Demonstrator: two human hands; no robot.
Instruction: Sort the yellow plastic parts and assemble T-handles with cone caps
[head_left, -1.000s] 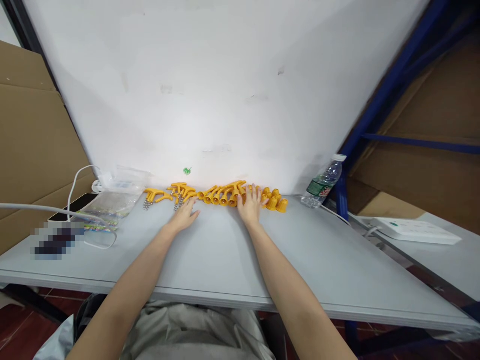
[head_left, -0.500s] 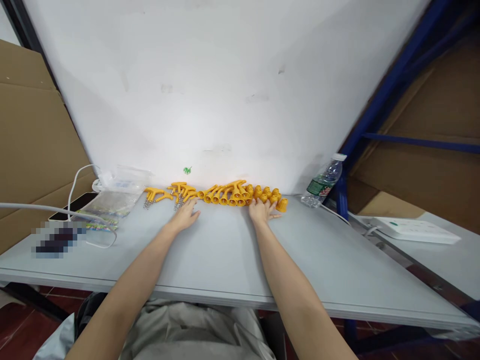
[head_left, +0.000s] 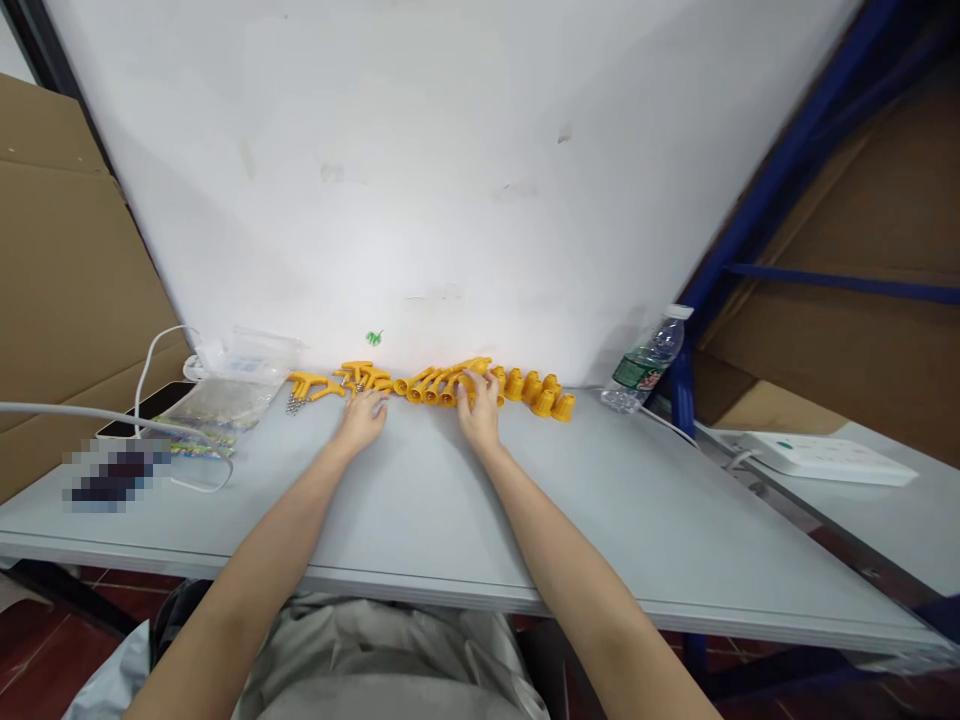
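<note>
My right hand reaches over the row of yellow horn-shaped plastic pieces, thumb and fingers apart and curved around the pieces at the row's right end. No piece is visibly lifted. At the left, my left hand rests by a pile of yellow plastic handles with shiny metal ends, its thumb apart from its fingers. The fingertips touch or nearly touch the pile. Several yellow cup-shaped pieces stand to the right of my right hand. More yellow handles lie farther left.
A plastic bottle leans at the back right, near a white power strip. Clear plastic bags, a phone and white cables lie at the left. A white panel rises behind the grey table.
My right hand has moved left, from the cup-shaped pieces to the horn-shaped pieces. My left hand has shifted slightly left and its fingers are more curled.
</note>
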